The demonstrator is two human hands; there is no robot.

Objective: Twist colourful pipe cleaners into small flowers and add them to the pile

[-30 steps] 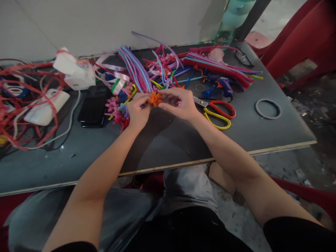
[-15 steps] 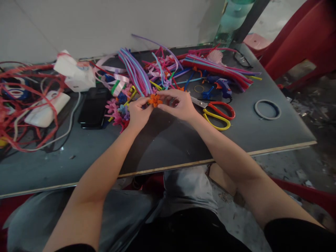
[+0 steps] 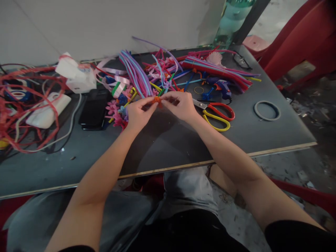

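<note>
Between the fingertips of both hands is a small orange pipe-cleaner flower (image 3: 157, 100), held just above the table and partly covered by the fingers. My left hand (image 3: 139, 112) pinches its left side with thumb and forefinger. From the right, my right hand (image 3: 183, 106) grips its other side the same way. Close behind the hands lies a bundle of purple and light-blue pipe cleaners (image 3: 135, 73). Pink pipe-cleaner flowers (image 3: 114, 110) are heaped by my left hand. Scissors (image 3: 217, 113) with red and yellow handles rest to the right of my right hand.
A black phone (image 3: 93, 110), a white power bank-like block (image 3: 48, 110) and tangled red string (image 3: 56, 108) occupy the left. At the right are a glue gun (image 3: 222, 86), a red pipe-cleaner bundle (image 3: 223, 72) and a grey ring (image 3: 267, 111). The table's front edge (image 3: 183, 167) runs below my forearms.
The orange flower has been turned, so its open petals no longer face the camera. My right fingers have closed in on it, and both hands now pinch it.
</note>
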